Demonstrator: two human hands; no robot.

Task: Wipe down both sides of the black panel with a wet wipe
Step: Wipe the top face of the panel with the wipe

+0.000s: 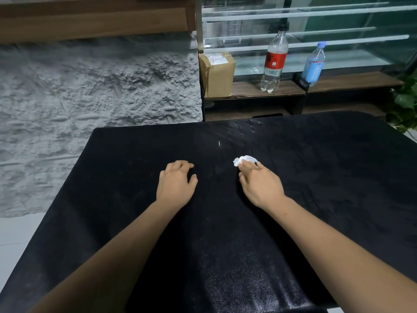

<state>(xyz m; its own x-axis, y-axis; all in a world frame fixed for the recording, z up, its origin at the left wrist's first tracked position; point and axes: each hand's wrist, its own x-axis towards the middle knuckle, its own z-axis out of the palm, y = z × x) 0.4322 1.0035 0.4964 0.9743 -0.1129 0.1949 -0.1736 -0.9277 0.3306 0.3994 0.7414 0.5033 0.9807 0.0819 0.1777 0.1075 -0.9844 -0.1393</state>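
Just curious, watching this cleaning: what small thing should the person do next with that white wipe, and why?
Probably sweep the right hand sideways, dragging the wet wipe across the black panel. It pinches the bunched wipe against the surface, the left hand rests on the panel as if steadying it, and a pale mark shows just beyond.

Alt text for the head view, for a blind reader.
The right hand holds a crumpled white wet wipe on a black panel; the left hand rests on the panel too. Behind stand a clear bottle, a blue bottle and a cardboard box.
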